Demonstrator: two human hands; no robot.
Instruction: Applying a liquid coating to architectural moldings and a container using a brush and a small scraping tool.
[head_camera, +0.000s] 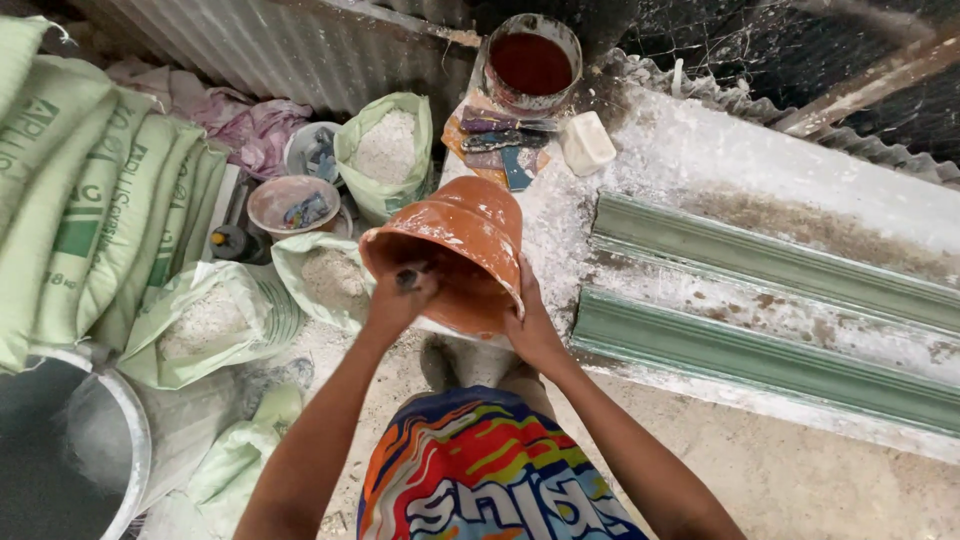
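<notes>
The orange plastic bowl (455, 250) sits at the centre of the frame, tilted so its open mouth faces down and toward the person and its base points to the upper right. Its axis runs from lower left to upper right. White residue streaks its outer wall.

The left hand (400, 297) is at the lower left part of the rim, reaching into the mouth; its fingers are curled inward around something dark, whose kind cannot be told. The right hand (530, 325) lies against the lower right rim, fingers wrapped on the edge and bearing the bowl. Both hands touch the bowl; the left is deeper inside.

Directly beyond, at upper centre, stand an open sack of white powder (388, 150) and a pot of dark red liquid (531, 62). Green moulded strips (760, 300) lie to the right on the dusted worktop (800, 170).
</notes>
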